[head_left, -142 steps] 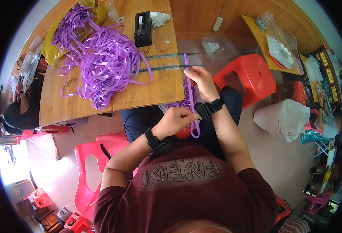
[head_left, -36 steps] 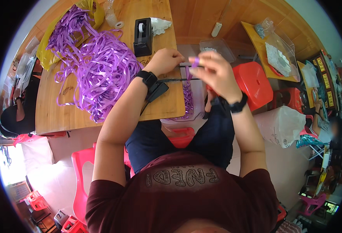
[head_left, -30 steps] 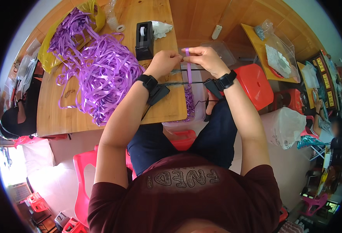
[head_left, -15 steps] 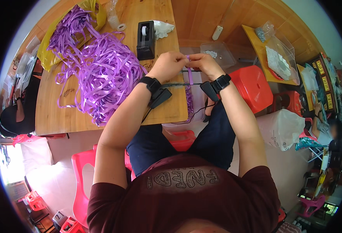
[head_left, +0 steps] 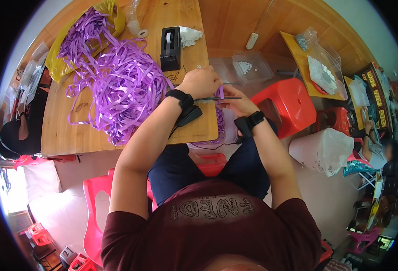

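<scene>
A length of purple ribbon (head_left: 221,92) hangs across two thin dark rods (head_left: 224,98) that jut out past the table's right edge. My left hand (head_left: 202,81) is above the rods, its fingers curled closed at the ribbon's upper part; the fingertips are partly hidden. Lower down and nearer to me, my right hand (head_left: 240,103) has its fingers bent in at the ribbon by the nearer rod, which crosses in front of them. A big tangled heap of purple ribbon (head_left: 126,86) lies on the wooden table (head_left: 185,131) to the left, and a strand runs from it toward my left hand.
A black tape dispenser (head_left: 170,49) and white crumpled tissue (head_left: 190,36) sit farther back. More ribbon spills from a yellow bag (head_left: 56,63). Below the rods is a clear bin (head_left: 230,131) holding ribbon. A red stool (head_left: 294,106) and a clear tray (head_left: 262,67) of white pieces are to the right.
My right hand has come down toward me, from the ribbon's top to beside the nearer rod. My left hand has shifted slightly nearer and to the right.
</scene>
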Motion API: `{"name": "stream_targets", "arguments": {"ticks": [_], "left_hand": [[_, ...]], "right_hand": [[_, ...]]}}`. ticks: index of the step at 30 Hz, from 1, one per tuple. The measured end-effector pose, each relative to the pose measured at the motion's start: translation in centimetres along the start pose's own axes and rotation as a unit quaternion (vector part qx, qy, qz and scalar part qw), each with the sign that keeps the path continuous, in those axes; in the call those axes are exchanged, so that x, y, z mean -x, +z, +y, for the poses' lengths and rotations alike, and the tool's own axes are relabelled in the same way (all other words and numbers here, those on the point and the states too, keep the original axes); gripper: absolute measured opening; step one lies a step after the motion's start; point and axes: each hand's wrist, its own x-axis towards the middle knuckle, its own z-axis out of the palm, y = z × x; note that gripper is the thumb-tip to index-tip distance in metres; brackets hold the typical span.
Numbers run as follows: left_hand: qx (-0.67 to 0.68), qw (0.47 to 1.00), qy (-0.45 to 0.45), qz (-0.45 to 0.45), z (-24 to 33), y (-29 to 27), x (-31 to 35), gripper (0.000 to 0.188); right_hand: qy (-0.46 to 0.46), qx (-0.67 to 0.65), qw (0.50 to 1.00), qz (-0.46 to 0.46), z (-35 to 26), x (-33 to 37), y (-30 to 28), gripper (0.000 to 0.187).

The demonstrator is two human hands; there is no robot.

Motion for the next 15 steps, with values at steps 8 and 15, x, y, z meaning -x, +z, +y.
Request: {"name": "stream_targets", "arguments": {"ticks": [8, 15], "left_hand": [[0.003, 1.000, 0.005, 0.010, 0.2, -0.7, 0.8, 0.032], [0.158, 0.980, -0.102, -0.068, 3.2, -4.1, 2.3, 0.032]], "right_hand": [[-0.044, 0.045, 0.989, 0.136, 1.8, 1.9, 4.1, 0.021], [-0.102, 0.046, 0.969, 0.220, 2.1, 2.7, 5.7, 0.017]]}}
